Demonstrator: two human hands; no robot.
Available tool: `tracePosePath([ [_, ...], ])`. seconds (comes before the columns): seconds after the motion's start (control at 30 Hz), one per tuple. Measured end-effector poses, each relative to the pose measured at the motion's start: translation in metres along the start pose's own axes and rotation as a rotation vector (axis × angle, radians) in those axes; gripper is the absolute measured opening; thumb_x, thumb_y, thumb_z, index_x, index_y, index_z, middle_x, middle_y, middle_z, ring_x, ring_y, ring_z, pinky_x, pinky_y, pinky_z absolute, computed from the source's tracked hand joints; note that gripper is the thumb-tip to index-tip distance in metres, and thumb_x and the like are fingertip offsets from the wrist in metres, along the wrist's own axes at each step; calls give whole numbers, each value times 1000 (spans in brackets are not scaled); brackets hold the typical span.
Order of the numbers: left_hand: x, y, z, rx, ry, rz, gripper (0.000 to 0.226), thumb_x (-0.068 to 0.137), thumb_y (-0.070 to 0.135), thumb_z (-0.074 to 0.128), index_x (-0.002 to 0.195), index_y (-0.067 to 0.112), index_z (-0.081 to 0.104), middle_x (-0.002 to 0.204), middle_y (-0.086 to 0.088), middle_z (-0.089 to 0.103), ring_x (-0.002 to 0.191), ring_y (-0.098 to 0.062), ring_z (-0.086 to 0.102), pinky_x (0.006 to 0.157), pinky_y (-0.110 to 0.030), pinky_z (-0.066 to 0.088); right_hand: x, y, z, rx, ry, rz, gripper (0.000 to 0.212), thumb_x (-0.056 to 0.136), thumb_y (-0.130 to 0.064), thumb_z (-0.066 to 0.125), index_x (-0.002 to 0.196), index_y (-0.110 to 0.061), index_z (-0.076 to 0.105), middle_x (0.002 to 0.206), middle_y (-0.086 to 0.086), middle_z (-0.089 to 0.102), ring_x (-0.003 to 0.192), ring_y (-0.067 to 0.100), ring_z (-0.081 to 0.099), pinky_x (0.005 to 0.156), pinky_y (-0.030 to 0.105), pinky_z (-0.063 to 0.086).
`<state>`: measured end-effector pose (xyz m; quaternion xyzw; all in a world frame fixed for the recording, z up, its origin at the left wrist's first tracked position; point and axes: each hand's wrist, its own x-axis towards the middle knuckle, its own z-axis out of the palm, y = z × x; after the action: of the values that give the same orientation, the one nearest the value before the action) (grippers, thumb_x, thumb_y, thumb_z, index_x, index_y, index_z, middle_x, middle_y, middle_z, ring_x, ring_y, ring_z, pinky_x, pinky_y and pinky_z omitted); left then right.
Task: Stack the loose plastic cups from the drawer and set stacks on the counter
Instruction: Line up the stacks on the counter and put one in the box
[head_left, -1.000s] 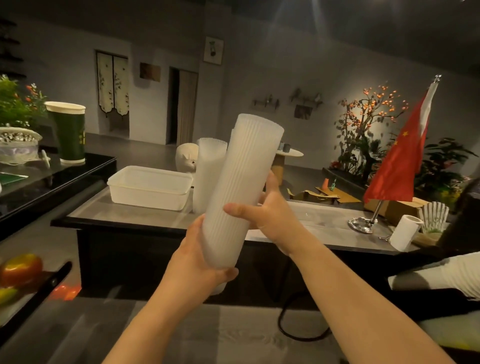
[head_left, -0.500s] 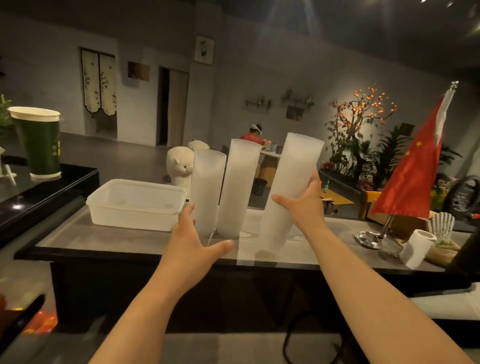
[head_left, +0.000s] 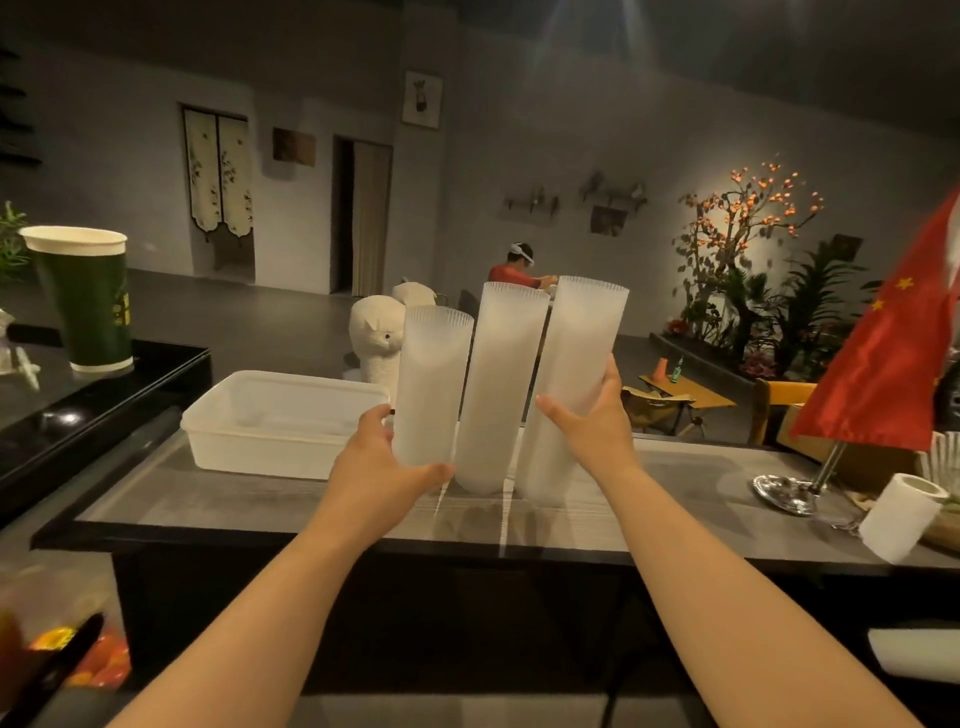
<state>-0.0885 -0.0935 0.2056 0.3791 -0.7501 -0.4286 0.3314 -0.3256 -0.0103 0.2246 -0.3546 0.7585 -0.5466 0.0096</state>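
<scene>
Three stacks of cups standing side by side on the counter (head_left: 218, 499).

My left hand (head_left: 384, 467) holds the left stack (head_left: 434, 384) near its base; my right hand (head_left: 592, 431) wraps the right stack (head_left: 576, 374), which leans slightly. The middle stack (head_left: 501, 389) stands upright between them, untouched, just right of the plastic box (head_left: 270, 421).

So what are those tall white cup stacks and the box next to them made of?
The three cup stacks look like thin frosted plastic: milky, ribbed rims, light glowing through. The box looks like the same cloudy plastic, smooth and slightly see-through.
</scene>
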Motion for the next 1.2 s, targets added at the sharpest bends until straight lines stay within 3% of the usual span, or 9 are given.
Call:
tracePosePath([
  [0.07, 11, 2, -2, 11, 59, -30, 101, 74, 43, 81, 151, 20, 20, 143, -5, 47, 126, -24, 49, 98, -38, 42, -9, 11, 3, 20, -2, 47, 116, 75, -47, 80, 155, -33, -3, 152, 4, 36, 135, 27, 42, 106, 49, 41],
  [0.2, 37, 5, -4, -21, 109, -65, 114, 67, 49, 85, 152, 16, 15, 149, -10, 41, 131, -30, 45, 101, -42, 42, -37, 42, 13, -70, -23, 191, 133, 51, -76, 71, 150, -44, -12, 160, 6, 23, 143, 32, 32, 110, 58, 37],
  [0.3, 53, 9, -2, -11, 103, -2, 118, 66, 39, 88, 153, 14, 13, 147, -9, 42, 131, -29, 45, 99, -39, 42, -55, 65, 23, -175, -45, 234, 128, 61, -75, 69, 149, -41, -16, 159, 9, 22, 139, 34, 37, 106, 57, 41],
  [0.43, 72, 11, 3, 43, 64, 41, 118, 66, 34, 89, 153, 15, 11, 147, -9, 42, 131, -28, 44, 101, -40, 42, -61, 76, 33, -341, -21, 184, 125, 55, -93, 43, 149, -38, -16, 158, 6, 26, 135, 30, 43, 100, 53, 47],
  [0.6, 91, 2, 8, 111, 6, -1, 123, 64, 43, 88, 152, 21, 6, 139, -6, 51, 123, -29, 52, 97, -43, 46, -57, 82, 40, -518, 33, 93, 116, 65, -96, 34, 152, -33, -10, 156, 2, 32, 132, 24, 48, 95, 45, 51],
  [0.83, 98, -6, 14, 214, -20, 32, 99, 64, 43, 87, 141, 19, 29, 126, -4, 57, 111, -25, 56, 92, -44, 52, -57, 85, 40, -582, 45, 65, 114, 69, -95, 31, 153, -30, -9, 156, 1, 31, 133, 23, 47, 95, 43, 51],
  [0.93, 99, -4, 11, 257, 17, 50, 90, 66, 47, 84, 136, 18, 35, 121, -3, 58, 107, -23, 57, 88, -42, 53, -57, 83, 39, -591, 52, 57, 112, 71, -93, 32, 154, -29, -8, 156, 1, 32, 133, 22, 47, 94, 42, 52],
  [1.2, 112, 39, -30, 43, 239, 155, 87, 68, 48, 83, 136, 20, 37, 112, 6, 54, 98, -19, 53, 83, -38, 52, -59, 80, 38, -625, 57, 63, 116, 69, -95, 29, 154, -27, -6, 152, 1, 39, 126, 19, 53, 88, 37, 55],
])
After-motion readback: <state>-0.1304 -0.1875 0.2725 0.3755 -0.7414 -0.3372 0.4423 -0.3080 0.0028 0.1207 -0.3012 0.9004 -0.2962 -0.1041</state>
